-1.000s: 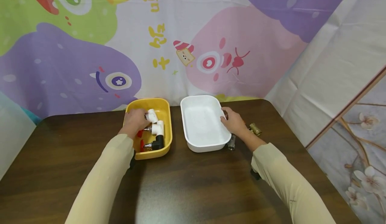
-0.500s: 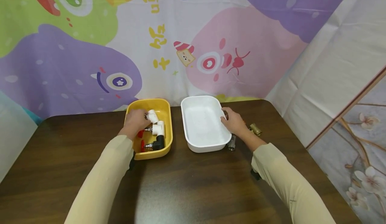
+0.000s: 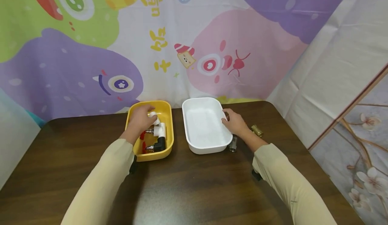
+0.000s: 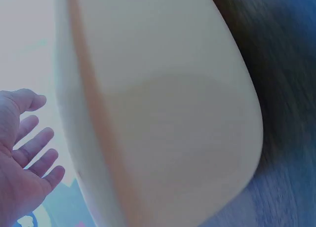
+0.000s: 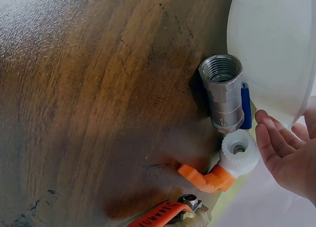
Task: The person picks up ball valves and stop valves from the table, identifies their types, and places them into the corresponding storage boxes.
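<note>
In the head view my left hand (image 3: 141, 119) is over the left side of a yellow tray (image 3: 172, 130). Its fingers are spread and loosely bent in the left wrist view, with nothing held. Just past the fingertips lies a white pipe fitting (image 3: 156, 120). A white valve (image 3: 159, 130) and a black valve (image 3: 159, 145), each with a red handle, lie in the same tray. My right hand (image 3: 235, 122) is at the right rim of a white tray (image 3: 207, 148), fingers relaxed against its outside. Near those fingers stands a steel ball valve (image 5: 224, 96) with a blue handle.
Beside the steel valve, a white plastic valve (image 5: 238, 150) with an orange handle and a brass valve (image 5: 190, 209) with a red-orange handle rest on the dark wooden table (image 3: 194, 188). A cartoon-printed cloth (image 3: 169, 83) hangs behind the table.
My left hand has lifted slightly and its fingers have opened away from the white fitting, which stays in the yellow tray. The right hand stays at the white tray's rim.
</note>
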Tool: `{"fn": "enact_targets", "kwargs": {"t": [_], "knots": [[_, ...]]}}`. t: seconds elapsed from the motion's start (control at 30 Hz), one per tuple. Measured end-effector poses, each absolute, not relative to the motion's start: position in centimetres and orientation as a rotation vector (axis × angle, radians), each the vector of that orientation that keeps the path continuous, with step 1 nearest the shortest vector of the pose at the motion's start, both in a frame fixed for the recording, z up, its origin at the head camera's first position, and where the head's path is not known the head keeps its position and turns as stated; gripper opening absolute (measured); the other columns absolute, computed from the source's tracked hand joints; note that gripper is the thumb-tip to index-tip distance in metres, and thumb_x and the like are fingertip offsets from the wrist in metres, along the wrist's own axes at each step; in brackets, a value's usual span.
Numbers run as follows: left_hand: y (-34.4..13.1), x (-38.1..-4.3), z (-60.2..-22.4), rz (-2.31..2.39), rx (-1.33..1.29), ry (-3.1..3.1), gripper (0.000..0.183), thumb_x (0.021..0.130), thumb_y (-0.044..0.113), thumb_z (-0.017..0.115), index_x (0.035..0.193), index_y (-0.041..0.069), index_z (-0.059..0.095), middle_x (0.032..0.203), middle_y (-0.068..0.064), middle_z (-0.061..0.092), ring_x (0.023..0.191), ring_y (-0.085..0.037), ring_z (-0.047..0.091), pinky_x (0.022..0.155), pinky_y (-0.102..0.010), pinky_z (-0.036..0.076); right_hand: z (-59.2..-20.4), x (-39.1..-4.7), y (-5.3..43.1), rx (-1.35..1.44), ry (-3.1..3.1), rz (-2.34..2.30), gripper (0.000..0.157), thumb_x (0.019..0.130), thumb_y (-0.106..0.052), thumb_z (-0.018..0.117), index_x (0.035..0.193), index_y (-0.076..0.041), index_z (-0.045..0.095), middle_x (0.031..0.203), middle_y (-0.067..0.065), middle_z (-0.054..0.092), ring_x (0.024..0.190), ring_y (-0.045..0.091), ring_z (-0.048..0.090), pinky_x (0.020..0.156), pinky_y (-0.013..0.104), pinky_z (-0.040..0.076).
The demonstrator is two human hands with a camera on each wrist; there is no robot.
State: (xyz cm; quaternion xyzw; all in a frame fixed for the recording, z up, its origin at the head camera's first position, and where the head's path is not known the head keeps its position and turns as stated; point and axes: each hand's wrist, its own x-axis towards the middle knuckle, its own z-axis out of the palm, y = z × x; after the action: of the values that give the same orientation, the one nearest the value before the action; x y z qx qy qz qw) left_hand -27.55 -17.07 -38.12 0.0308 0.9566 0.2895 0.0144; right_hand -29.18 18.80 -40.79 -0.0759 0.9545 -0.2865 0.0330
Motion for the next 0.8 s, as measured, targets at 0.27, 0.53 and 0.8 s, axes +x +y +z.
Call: {"fn": "enact_targets", "kwargs": {"t": [0.27, 0.53, 0.8], "knots": [[-15.4, -26.4, -37.7, 1.096, 0.139, 2.924, 0.045, 0.091, 0.022, 0.056, 0.130, 0.000, 0.048, 0.131, -0.021, 0.052, 0.120, -0.038, 0.048, 0.104, -0.049, 0.039, -40.6, -28.8, 19.0, -0.219, 2.907, -0.884, 0.052, 0.094, -0.024, 0.052, 0.139, -0.005, 0.038, 0.101, 0.018, 0.064, 0.080, 0.025, 0.062, 0.064, 0.031, 0.051], [-13.6, -25.7, -37.4, 1.283, 0.081, 2.865, 0.044, 0.090, 0.024, 0.059, 0.128, 0.003, 0.050, 0.128, -0.019, 0.054, 0.119, -0.034, 0.048, 0.101, -0.046, 0.042, -40.1, -29.0, 19.3, -0.233, 2.948, -0.866, 0.048, 0.094, -0.028, 0.051, 0.135, -0.003, 0.045, 0.113, 0.019, 0.060, 0.099, 0.031, 0.059, 0.081, 0.042, 0.049], [-11.9, -25.2, -37.3, 1.359, 0.035, 2.847, 0.043, 0.089, 0.025, 0.061, 0.124, 0.003, 0.052, 0.121, -0.017, 0.058, 0.111, -0.031, 0.054, 0.095, -0.042, 0.048, -39.3, -28.7, 19.9, -0.275, 3.004, -0.878, 0.045, 0.095, -0.030, 0.049, 0.129, -0.001, 0.050, 0.116, 0.020, 0.059, 0.106, 0.034, 0.057, 0.087, 0.046, 0.047]]}}
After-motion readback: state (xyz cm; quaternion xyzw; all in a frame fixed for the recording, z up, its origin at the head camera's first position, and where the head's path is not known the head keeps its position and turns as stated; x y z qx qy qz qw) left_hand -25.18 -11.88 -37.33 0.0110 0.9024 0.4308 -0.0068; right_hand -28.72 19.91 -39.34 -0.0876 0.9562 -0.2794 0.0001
